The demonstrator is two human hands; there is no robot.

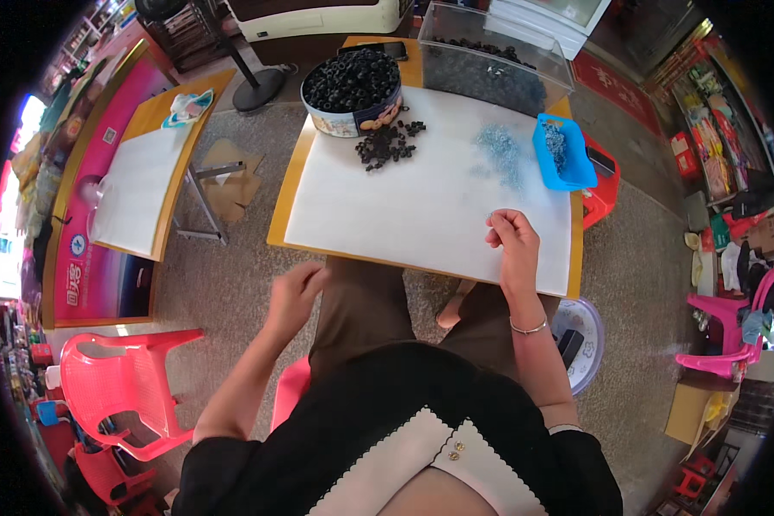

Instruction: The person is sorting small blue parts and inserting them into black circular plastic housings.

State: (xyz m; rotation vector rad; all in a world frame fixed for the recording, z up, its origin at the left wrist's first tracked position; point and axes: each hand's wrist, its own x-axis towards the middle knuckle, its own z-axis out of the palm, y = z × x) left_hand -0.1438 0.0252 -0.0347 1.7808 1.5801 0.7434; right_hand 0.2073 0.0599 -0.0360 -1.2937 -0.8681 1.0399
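Observation:
My right hand (516, 245) is over the near right part of the white-topped table (361, 211), thumb and fingers pressed together in a pinch; anything between them is too small to make out. My left hand (297, 297) hovers over my lap, just off the table's near edge, with fingers curled; what they hold, if anything, is hidden. Beyond the right hand lies a scatter of small light-blue pieces (500, 150). A blue plastic basket (572, 172) next to them holds more bluish pieces. Small black ring-like parts (387, 146) lie loose in a pile at the far left of the tabletop.
A round tub (335, 123) heaped with black parts stands behind the loose pile. Further back are a clear plastic bin (490, 82) of black parts and a dark phone (378, 50). A red stool (605, 193) is at the right, a pink chair (129, 378) at the left.

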